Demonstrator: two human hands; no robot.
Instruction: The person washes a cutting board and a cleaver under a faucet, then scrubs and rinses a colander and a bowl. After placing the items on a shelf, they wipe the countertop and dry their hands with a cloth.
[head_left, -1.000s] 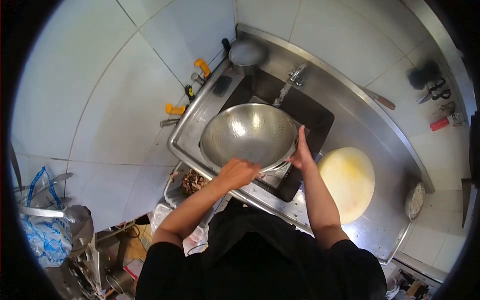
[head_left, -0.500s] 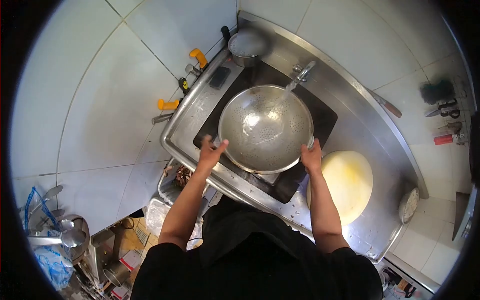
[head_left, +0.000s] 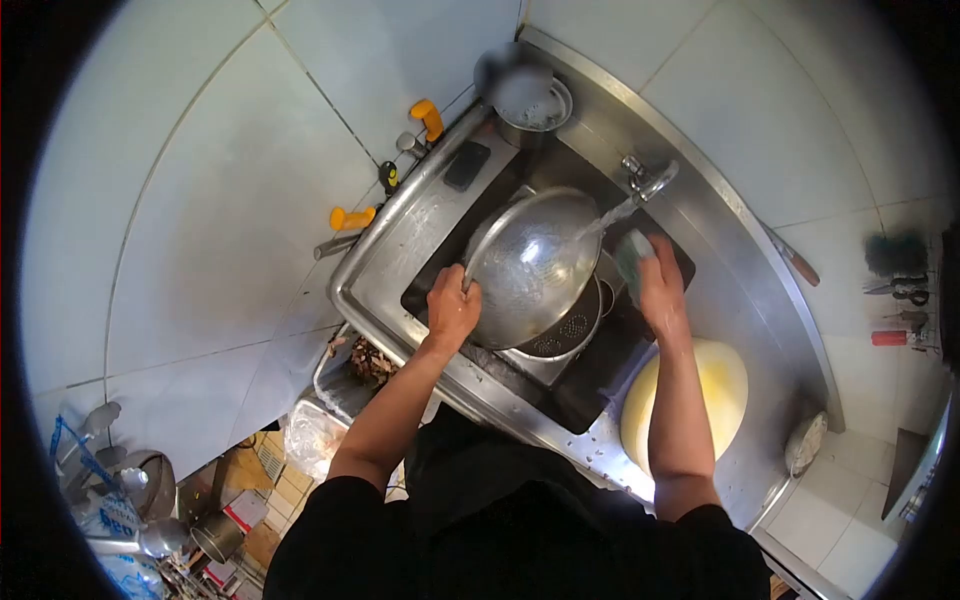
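Steel sink [head_left: 420, 235] under running tap [head_left: 645, 178] | colander [head_left: 530, 268] tilted, rim clamped by left hand [head_left: 452, 308] fingers | sponge [head_left: 630, 255] gripped in right hand [head_left: 662, 285], just beside colander

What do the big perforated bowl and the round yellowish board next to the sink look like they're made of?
The large perforated metal colander bowl looks like polished stainless steel: silvery, with bright reflections. The round pale-yellow chopping board has a matte, even surface; probably plastic, possibly wood.
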